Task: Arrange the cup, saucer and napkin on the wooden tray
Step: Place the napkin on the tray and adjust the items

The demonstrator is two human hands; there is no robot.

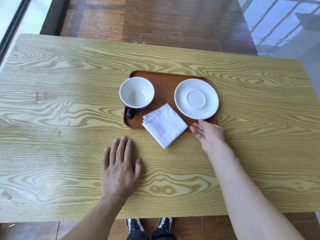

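Three things: the cup, the saucer and the napkin, all at the wooden tray (168,80), which lies on a light wooden table (69,94).
Cup (136,92): on the left part of the tray, upright and empty, white inside and dark outside; its dark handle (130,113) points toward the person.
Saucer (196,98): white, on the right part of the tray; its right edge goes a little over the rim of the tray.
Napkin (164,125): white, folded, turned like a diamond; the far half is on the tray, the near corner hangs over the rim onto the table.
Left hand (119,167): flat on the table, palm down, fingers spread, holding nothing, well apart from the tray.
Right hand (208,133): open and empty, at the near right corner of the tray; the fingertips are just beside the near edge of the saucer, and I cannot tell whether they touch it.
Below the table edge: two dark shoes (149,225) with white parts on a brown wooden floor (155,23).
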